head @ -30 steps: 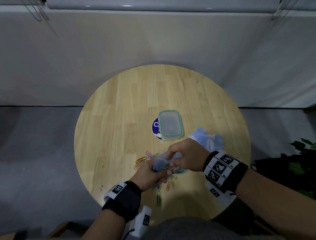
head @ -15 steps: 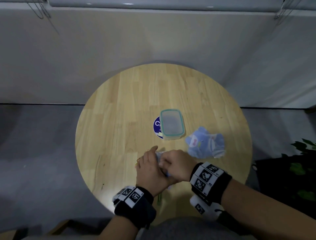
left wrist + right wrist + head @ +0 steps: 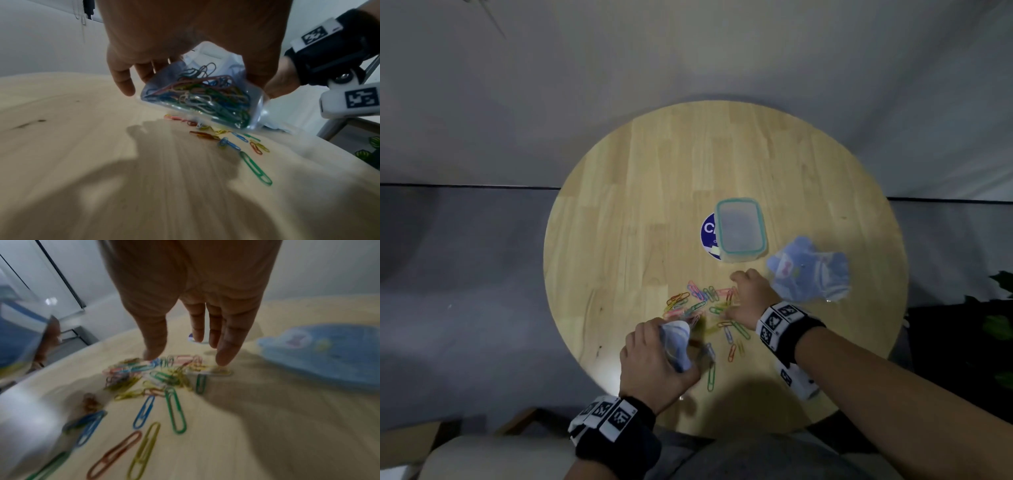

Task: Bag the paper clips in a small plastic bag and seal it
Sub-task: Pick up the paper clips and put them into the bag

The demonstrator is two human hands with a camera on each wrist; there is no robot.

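Head view: the left hand [image 3: 654,359], low centre, grips the bag [image 3: 676,344]; the right hand [image 3: 750,298] reaches over the clips [image 3: 705,308] at centre.

Left wrist view: fingers [image 3: 123,81] curl round the clip-filled bag [image 3: 201,97].

Right wrist view: straight fingers [image 3: 228,344] spread, tips at the clips [image 3: 164,376], holding nothing.

Multicoloured paper clips [image 3: 709,308]; teal-rimmed clear container [image 3: 740,230]; pale blue cloth [image 3: 812,274], seemingly pink-printed; light wood table [image 3: 640,212].

Bare table [image 3: 619,212] lies left; a container [image 3: 740,230] (lidded) and blue cloth [image 3: 810,270] crowd the right.

Bag [image 3: 675,344] in left hand [image 3: 650,368]
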